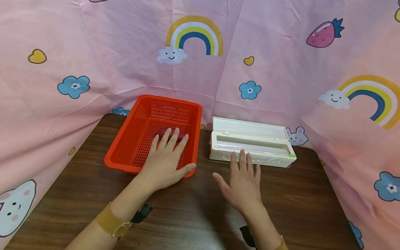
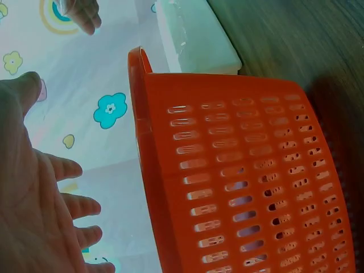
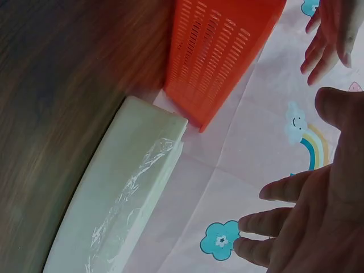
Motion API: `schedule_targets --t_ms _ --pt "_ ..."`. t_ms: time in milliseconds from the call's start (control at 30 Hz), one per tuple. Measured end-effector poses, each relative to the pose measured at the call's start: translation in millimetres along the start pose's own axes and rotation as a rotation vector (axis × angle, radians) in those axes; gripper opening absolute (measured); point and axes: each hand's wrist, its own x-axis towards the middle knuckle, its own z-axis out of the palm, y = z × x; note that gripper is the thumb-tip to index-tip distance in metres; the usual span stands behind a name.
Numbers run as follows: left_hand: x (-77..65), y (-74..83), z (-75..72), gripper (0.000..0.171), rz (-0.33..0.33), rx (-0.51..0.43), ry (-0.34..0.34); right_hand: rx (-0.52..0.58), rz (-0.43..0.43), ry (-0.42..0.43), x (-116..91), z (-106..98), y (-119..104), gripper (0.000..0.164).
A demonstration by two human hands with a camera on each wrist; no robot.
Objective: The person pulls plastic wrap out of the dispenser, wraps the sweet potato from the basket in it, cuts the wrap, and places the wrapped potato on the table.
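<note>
My left hand point(image 1: 163, 166) hovers over the near side of a red plastic basket point(image 1: 117, 150), fingers spread and holding nothing. Inside the basket lies a purple, elongated object point(image 1: 161, 132), partly hidden behind those fingers; its kind cannot be made out. To the right, my right hand point(image 1: 244, 185) is held with straight, spread fingers just in front of a white cling film dispenser point(image 1: 253, 159). The dispenser's lid point(image 1: 249, 127) is raised, showing a roll of film point(image 1: 253, 147) within, and clear film hangs over its front. In the left wrist view the basket's slotted wall point(image 2: 227, 170) stands beside the left hand.
Basket and dispenser stand side by side at the back of a dark wooden table point(image 1: 187, 223), a narrow gap between them. A pink patterned cloth point(image 1: 275, 68) hangs behind and along both sides. A green slider point(image 1: 292, 155) sits at the dispenser's right end.
</note>
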Motion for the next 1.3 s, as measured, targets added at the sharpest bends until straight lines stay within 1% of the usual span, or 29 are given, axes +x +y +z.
schedule_targets --t_ms 133,300,433,600,767,933,1000,1133,1300 --pt "4.8 3.2 0.1 0.091 0.026 0.004 0.002 -0.007 0.004 0.015 1 -2 4 0.093" --pt "17.0 12.6 -2.4 0.089 0.059 0.010 -0.001 -0.013 0.007 0.025 4 -9 9 0.093" --pt "29.5 22.8 -4.2 0.084 0.110 0.004 0.025 -0.005 0.017 0.052 7 -17 17 0.092" --pt "43.4 34.9 -3.0 0.075 0.167 -0.030 0.076 -0.012 0.039 0.122 11 -27 27 0.086" --pt "53.9 48.0 3.8 0.061 0.200 -0.062 0.115 -0.050 0.081 0.177 14 -35 43 0.079" --pt "66.1 62.6 13.7 0.052 0.237 -0.074 0.153 -0.031 0.110 0.247 19 -42 62 0.072" --pt "72.0 67.9 16.3 0.050 0.241 -0.086 0.141 -0.028 0.128 0.267 20 -44 69 0.070" --pt "83.0 74.8 22.1 0.046 0.227 -0.116 0.106 -0.019 0.162 0.292 25 -45 81 0.068" --pt "93.3 73.8 34.1 0.043 0.203 -0.111 0.083 0.016 0.194 0.297 29 -40 97 0.065"
